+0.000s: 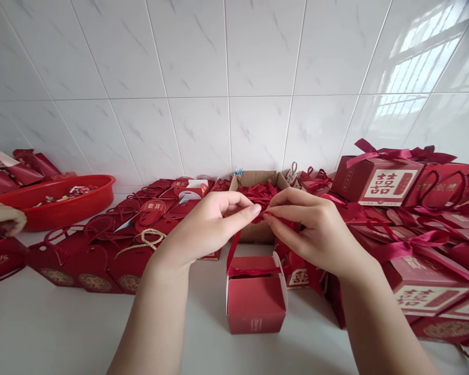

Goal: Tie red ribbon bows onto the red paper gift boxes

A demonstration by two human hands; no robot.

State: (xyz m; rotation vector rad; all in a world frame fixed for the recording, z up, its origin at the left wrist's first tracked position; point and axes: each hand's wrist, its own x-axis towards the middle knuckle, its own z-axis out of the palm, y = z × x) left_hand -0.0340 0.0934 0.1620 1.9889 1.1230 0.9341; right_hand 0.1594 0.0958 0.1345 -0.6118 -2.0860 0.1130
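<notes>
A small red gift box stands on the white table in front of me, near its front edge. A dark red ribbon runs round its top and rises to my hands. My left hand pinches one end of the ribbon between thumb and forefinger. My right hand pinches the other end, fingertip to fingertip with the left, just above the box. Both hands are closed on the ribbon.
A cardboard box full of red ribbons stands behind my hands against the tiled wall. Flat red boxes lie piled at left, beside a red plastic basin. Finished ribboned boxes are stacked at right. Another person's hand shows at far left.
</notes>
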